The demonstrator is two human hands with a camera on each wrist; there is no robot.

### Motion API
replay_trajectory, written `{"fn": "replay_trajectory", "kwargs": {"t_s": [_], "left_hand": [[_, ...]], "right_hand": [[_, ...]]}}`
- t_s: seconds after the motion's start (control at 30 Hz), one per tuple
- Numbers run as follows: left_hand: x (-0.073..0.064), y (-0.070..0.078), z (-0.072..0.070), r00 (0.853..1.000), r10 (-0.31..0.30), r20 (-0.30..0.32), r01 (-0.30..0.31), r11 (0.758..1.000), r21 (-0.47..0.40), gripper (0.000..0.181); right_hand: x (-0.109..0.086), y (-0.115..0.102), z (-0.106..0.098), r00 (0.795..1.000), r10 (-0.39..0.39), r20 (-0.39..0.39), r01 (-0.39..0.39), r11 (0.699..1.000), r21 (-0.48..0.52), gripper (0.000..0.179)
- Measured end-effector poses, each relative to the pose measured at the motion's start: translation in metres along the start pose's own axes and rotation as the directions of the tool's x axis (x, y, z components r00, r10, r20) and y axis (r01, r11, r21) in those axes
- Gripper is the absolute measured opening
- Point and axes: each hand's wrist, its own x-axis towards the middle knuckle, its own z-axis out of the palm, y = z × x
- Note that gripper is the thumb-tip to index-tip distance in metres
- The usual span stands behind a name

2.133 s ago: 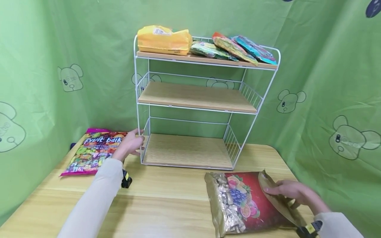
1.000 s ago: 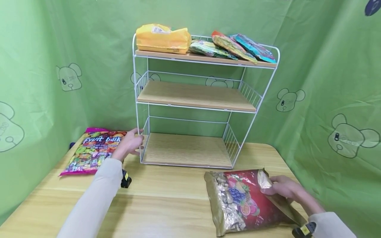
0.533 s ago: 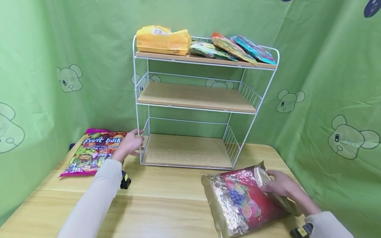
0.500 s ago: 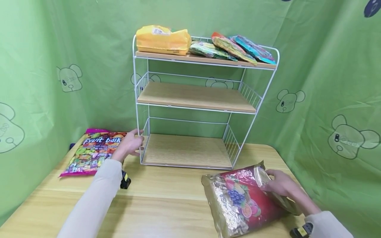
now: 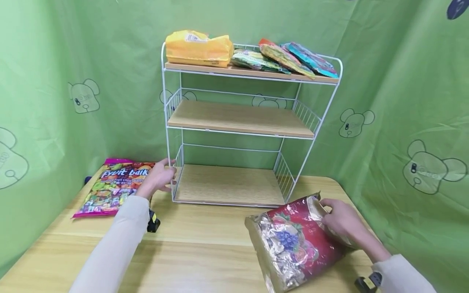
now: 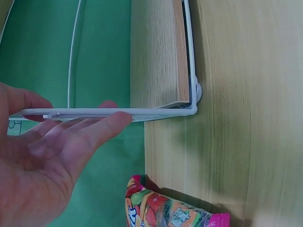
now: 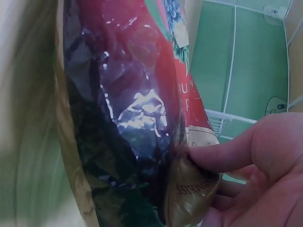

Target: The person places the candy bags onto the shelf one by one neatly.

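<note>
Red-gold bag (image 5: 297, 241) in right fingers (image 5: 331, 203)

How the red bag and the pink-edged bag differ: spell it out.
The right hand grips the red bag; the pink-edged bag is ungripped. The red bag is tilted, its gripped end raised; the pink-edged bag lies flat on the table. The red bag has gold edges; the pink-edged bag is multicoloured with white lettering. Both picture fruit.

The fingers (image 7: 229, 156) pinch the gold end (image 7: 189, 196) of a shiny red bag (image 7: 135, 90).
</note>
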Motion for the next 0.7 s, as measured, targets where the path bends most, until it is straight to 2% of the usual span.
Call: {"fn": "replay_trajectory", "kwargs": {"t_s": [0.1,0.4,0.7], "left_hand": [[0.000,0.000,-0.001,1.000,0.006,-0.002,-0.006,1.000,0.002,0.061],[0.000,0.000,0.000,1.000,-0.003,0.004,0.003,1.000,-0.005,0.061],[0.002,-0.002,0.000,1.000,0.000,-0.008,0.000,1.000,-0.004,0.061]], "right_hand": [[-0.003,-0.007,-0.002,1.000,-0.012,-0.010,0.012,1.000,-0.002,0.069],[-0.008,-0.033,-0.008,0.991,-0.117,-0.061,0.111,0.988,-0.103,0.056],[-0.009,-0.064,-0.003,0.978,-0.188,-0.088,0.175,0.975,-0.136,0.062]]}}
